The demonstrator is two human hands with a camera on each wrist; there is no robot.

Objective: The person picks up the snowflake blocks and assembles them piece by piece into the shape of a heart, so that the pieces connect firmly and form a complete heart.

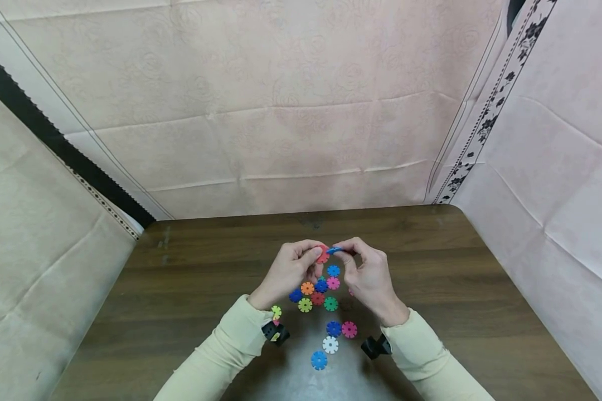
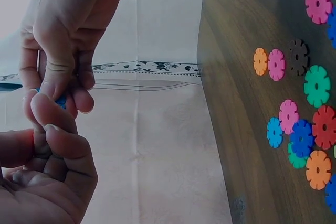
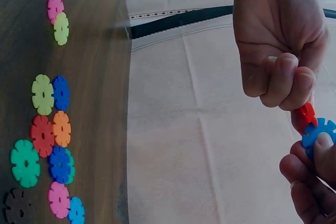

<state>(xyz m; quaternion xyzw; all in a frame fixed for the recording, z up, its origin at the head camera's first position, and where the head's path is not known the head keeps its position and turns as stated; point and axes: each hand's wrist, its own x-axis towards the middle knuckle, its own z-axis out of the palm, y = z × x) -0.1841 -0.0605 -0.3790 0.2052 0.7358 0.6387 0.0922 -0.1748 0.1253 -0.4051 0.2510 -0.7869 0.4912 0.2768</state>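
Observation:
Above the tabletop, my left hand (image 1: 292,268) pinches a red notched plastic disc (image 1: 323,254) between thumb and fingers. A blue notched disc (image 1: 334,250), turned edge-on in the head view, is pinched by my right hand (image 1: 368,274). The two discs meet at their rims; in the right wrist view the red disc (image 3: 307,113) stands at an angle to the face of the blue disc (image 3: 318,132), their edges overlapping. Fingers mostly cover both pieces in the left wrist view, where only a bit of blue shows.
Several loose notched discs lie below the hands, among them an orange disc (image 1: 307,288), a green disc (image 1: 331,304) and a lime disc (image 1: 305,304). Nearer the body are a white disc (image 1: 330,345) and a light blue disc (image 1: 319,360). Pale cloth (image 1: 291,139) hangs behind the wooden table (image 1: 205,262).

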